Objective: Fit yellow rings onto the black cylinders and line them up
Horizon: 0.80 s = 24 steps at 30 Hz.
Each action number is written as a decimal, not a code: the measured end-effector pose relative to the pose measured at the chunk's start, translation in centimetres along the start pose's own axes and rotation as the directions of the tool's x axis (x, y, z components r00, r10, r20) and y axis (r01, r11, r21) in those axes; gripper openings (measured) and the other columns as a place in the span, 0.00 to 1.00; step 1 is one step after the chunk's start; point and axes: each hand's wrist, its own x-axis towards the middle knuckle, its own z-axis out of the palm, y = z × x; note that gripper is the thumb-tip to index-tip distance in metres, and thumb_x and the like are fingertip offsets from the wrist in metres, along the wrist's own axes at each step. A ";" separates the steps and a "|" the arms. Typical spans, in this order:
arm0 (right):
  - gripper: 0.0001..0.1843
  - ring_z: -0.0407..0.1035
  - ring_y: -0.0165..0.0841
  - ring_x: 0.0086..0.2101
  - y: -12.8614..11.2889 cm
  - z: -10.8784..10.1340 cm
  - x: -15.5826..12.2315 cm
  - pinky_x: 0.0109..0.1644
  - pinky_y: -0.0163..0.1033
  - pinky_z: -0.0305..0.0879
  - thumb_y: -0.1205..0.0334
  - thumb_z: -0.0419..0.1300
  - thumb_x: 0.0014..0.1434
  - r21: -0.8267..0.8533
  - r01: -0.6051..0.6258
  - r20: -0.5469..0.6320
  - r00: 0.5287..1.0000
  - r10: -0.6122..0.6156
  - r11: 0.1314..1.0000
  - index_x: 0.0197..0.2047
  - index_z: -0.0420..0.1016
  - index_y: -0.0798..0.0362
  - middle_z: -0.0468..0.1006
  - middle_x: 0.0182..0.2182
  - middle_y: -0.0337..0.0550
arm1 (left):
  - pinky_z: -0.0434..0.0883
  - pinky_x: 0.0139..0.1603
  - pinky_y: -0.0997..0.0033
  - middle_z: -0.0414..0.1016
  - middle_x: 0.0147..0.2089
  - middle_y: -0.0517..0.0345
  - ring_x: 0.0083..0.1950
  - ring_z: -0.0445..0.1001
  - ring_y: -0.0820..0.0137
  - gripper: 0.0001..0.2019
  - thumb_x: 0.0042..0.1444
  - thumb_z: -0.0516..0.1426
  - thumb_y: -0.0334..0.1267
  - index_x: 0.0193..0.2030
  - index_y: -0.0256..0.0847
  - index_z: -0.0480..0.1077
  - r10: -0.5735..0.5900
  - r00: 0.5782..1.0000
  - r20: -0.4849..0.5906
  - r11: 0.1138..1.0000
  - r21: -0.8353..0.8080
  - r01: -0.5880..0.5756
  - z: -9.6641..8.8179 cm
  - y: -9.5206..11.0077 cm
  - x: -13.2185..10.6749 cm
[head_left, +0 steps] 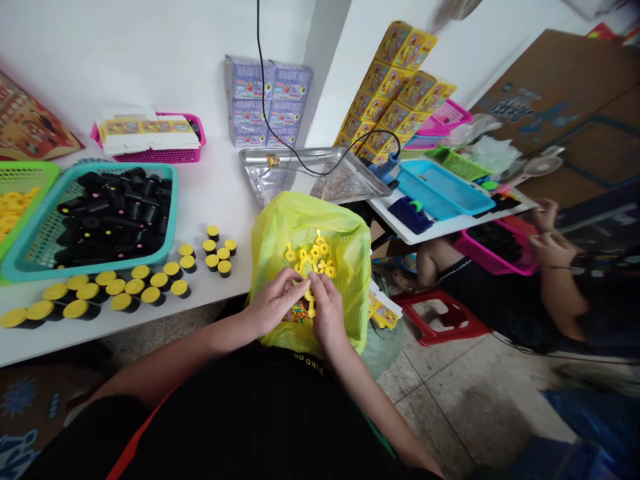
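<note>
A yellow plastic bag (273, 227) lines a basket in front of my body. Inside lie several small yellow plastic pieces (316, 252), each a ring with a short stem, and a patch of tiny multicoloured beads (300, 313). My left hand (275, 300) and my right hand (327, 310) meet above them, fingertips pinched close together. What the fingertips hold is hidden. Another yellow piece (311, 308) shows between the hands, close to the right fingers; whether it is held or lies in the bag, I cannot tell.
Black cylinders with yellow lids (135, 287) stand along the left table's front edge. Behind them, a teal basket (173, 220) holds black parts. A metal tray (345, 180) lies past the bag. At right, a person's hands (550, 243) are above a pink basket (475, 250) near a red stool (425, 327).
</note>
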 end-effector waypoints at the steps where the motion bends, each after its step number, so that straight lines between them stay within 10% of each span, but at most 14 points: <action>1: 0.20 0.61 0.33 0.28 -0.1 0.1 -0.1 0.34 0.39 0.60 0.42 0.59 0.61 0.019 -0.015 -0.007 1.000 0.015 1.000 0.27 0.66 0.49 0.67 0.24 0.34 | 0.62 0.19 0.76 0.65 0.28 0.66 0.22 0.67 0.75 0.17 0.66 0.54 0.57 0.43 0.44 0.66 -0.019 1.000 0.005 1.000 -0.016 0.019 0.2 -0.1 0.1; 9: 0.14 0.60 0.32 0.28 -0.8 2.0 -0.6 0.30 0.36 0.59 0.50 0.63 0.50 0.317 -0.208 -0.012 0.975 0.224 0.925 0.26 0.65 0.49 0.65 0.25 0.35 | 0.71 0.32 0.74 0.65 0.31 0.64 0.30 0.68 0.74 0.17 0.67 0.54 0.54 0.36 0.43 0.62 0.079 0.990 -0.116 0.995 -0.049 -0.085 1.8 -1.5 -0.1; 24: 0.23 0.60 0.32 0.24 -0.8 1.4 -0.3 0.25 0.37 0.56 0.36 0.58 0.59 0.147 -0.131 -0.010 0.991 0.134 0.980 0.30 0.67 0.48 0.67 0.24 0.35 | 0.59 0.17 0.77 0.63 0.23 0.69 0.19 0.62 0.77 0.19 0.63 0.56 0.58 0.43 0.43 0.64 -0.049 0.990 -0.131 0.989 -0.146 0.029 1.5 -0.1 0.3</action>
